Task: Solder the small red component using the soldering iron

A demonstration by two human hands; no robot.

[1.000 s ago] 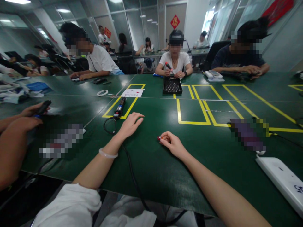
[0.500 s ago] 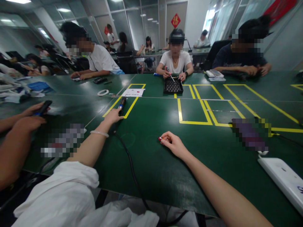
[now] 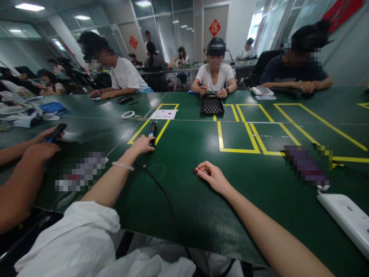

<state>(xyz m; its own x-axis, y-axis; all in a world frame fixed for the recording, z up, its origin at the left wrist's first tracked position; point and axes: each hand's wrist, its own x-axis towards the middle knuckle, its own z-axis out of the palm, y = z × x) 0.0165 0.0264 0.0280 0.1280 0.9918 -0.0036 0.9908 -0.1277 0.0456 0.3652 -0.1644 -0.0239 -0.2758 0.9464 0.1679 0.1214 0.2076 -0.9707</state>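
Note:
My left hand (image 3: 143, 145) reaches forward on the left, its fingers closed around a black cylindrical tool (image 3: 152, 131) with a blue band. The tool points away from me, inside a yellow-taped outline. Its exact kind is unclear. A black cable (image 3: 168, 200) runs from near this hand to the table's front edge. Low over the middle of the table, my right hand (image 3: 211, 175) pinches a small red piece (image 3: 196, 169) between thumb and fingertips. Most of that piece is hidden, too small to name.
Yellow tape (image 3: 239, 150) marks the green table (image 3: 184, 215). A labelled paper (image 3: 165, 114) and white ring (image 3: 128, 114) lie ahead. A white power strip (image 3: 346, 219) is at right. A neighbour's hand (image 3: 47, 140) holds a dark tool at left; a co-worker opposite uses a black tray (image 3: 212, 105).
My left hand and the tool have shifted slightly right and nearer, with the tool more upright in view. My right hand stays almost still. The cable's curve has moved right.

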